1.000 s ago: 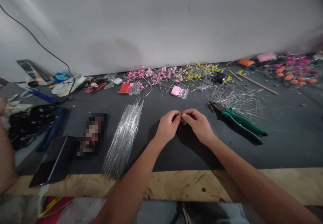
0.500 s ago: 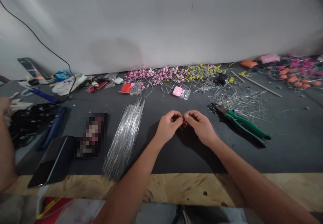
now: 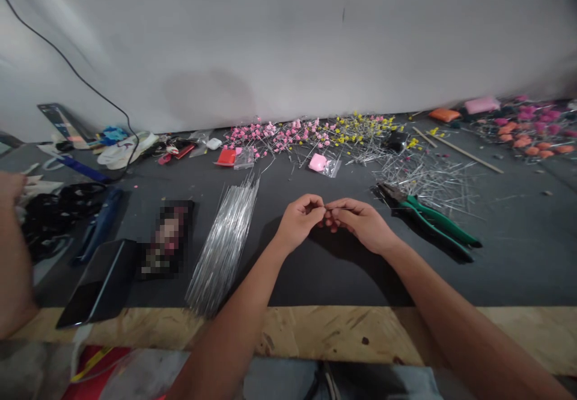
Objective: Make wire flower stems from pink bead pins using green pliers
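My left hand (image 3: 301,222) and my right hand (image 3: 358,224) meet fingertip to fingertip above the dark mat. Both are closed in a pinch on a thin metal wire (image 3: 388,209), whose free length runs out to the right past my right hand. The end between the fingers is mostly hidden. Left of my hands lies a bundle of straight silver wires (image 3: 224,246). Pliers with green and black handles (image 3: 433,219) rest to the right, beside a loose heap of cut wires (image 3: 435,180). A pink clay packet (image 3: 318,162) sits just beyond my hands.
Wires with pink tips (image 3: 270,132) and yellow tips (image 3: 374,126) line the wall, with orange and magenta ones (image 3: 527,132) at far right. Phones (image 3: 97,283), a blue tool (image 3: 99,225) and another person's arm (image 3: 13,261) are on the left. A wooden edge (image 3: 324,334) borders the mat.
My right hand has turned slightly flatter, and the wire now points level to the right instead of slanting upward. My left hand stays in nearly the same place.
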`<state>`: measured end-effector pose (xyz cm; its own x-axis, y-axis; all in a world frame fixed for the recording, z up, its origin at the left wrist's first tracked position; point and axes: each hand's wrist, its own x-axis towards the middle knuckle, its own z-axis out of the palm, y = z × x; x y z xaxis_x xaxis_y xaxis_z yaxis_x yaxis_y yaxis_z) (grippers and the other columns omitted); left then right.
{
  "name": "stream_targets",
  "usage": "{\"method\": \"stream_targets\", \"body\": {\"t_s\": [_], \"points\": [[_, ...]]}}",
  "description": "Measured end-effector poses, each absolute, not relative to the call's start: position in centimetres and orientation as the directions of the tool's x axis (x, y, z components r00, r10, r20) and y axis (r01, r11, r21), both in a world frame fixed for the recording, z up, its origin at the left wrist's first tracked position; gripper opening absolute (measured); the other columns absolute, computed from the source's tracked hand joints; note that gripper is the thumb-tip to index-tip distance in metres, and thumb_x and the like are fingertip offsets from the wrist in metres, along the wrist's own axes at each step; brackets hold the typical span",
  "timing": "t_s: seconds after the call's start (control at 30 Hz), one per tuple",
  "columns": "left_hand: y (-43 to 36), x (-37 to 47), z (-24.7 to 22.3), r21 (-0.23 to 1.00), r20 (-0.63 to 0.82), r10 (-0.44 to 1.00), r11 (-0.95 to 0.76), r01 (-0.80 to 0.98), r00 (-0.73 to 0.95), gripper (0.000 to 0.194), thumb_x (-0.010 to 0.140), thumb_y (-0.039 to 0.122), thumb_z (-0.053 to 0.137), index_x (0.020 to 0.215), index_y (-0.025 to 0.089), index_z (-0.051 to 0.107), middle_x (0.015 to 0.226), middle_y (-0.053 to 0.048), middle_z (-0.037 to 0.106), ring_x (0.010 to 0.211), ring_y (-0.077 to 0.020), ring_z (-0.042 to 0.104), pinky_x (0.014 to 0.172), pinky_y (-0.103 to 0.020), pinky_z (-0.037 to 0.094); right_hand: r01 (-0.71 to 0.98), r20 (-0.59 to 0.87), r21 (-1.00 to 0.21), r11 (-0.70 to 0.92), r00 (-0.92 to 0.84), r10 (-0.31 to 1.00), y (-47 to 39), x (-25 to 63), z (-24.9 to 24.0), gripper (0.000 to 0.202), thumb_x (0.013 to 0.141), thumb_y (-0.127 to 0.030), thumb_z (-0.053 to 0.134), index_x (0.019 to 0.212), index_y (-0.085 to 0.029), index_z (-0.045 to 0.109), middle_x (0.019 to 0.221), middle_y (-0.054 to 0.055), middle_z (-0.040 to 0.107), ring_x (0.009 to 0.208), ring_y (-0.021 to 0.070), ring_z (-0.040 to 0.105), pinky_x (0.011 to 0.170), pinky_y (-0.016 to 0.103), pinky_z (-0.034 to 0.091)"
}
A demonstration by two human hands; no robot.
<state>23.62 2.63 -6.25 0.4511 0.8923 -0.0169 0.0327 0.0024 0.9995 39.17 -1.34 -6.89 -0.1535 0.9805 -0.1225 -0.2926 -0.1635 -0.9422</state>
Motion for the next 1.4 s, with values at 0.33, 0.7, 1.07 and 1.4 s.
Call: {"method": "stream_targets", "body": {"t_s": [0.33,0.7,1.07,1.4], "points": [[2.0,23.2,-5.2,0.734,0.317,0.739,-0.588,0.340,0.594,0.018,0.086,0.025,0.041,0.082,0.020,0.057,0.082,-0.002,0.059,0.079,-0.0133,0.051,0.078,-0.027,0.040,-0.482,-0.269,-0.782,-0.396,-0.311,0.911,-1.2,40.1,-6.6,0.020,0.076,-0.037,0.062,0.079,-0.017,0.062,0.070,0.002,0.062,0.053,0.0083,0.054,0.044,0.018,0.040],[2.3,23.0,-5.5,0.624,0.404,0.730,-0.660,0.418,0.551,0.020,0.087,0.027,0.041,0.086,0.022,0.061,0.091,-0.004,0.059,0.090,-0.0161,0.051,0.085,-0.031,0.038,-0.425,-0.281,-0.830,-0.360,-0.239,0.930,-1.8,39.0,-6.3,0.016,0.071,-0.031,0.067,0.074,-0.017,0.059,0.073,0.002,0.063,0.063,0.0123,0.061,0.055,0.024,0.050],[2.1,24.2,-6.2,0.997,0.006,0.913,-0.037,0.070,0.407,0.017,0.076,0.027,0.057,0.090,0.017,0.059,0.081,-0.002,0.063,0.073,-0.0123,0.059,0.070,-0.026,0.047,-0.489,-0.204,-0.845,-0.216,-0.079,0.976,-2.2,38.0,-6.3,0.008,0.072,-0.022,0.065,0.074,-0.017,0.059,0.069,-0.001,0.060,0.057,0.0095,0.057,0.054,0.024,0.049],[2.3,24.3,-6.1,0.971,-0.187,0.882,0.233,-0.055,0.432,0.018,0.073,0.027,0.059,0.085,0.015,0.061,0.068,0.002,0.058,0.060,-0.0075,0.052,0.061,-0.022,0.042,-0.442,-0.322,-0.829,-0.344,-0.127,0.938,-2.0,38.0,-7.0,0.016,0.072,-0.031,0.065,0.074,-0.016,0.059,0.071,0.002,0.061,0.057,0.0113,0.060,0.053,0.025,0.050]]}}
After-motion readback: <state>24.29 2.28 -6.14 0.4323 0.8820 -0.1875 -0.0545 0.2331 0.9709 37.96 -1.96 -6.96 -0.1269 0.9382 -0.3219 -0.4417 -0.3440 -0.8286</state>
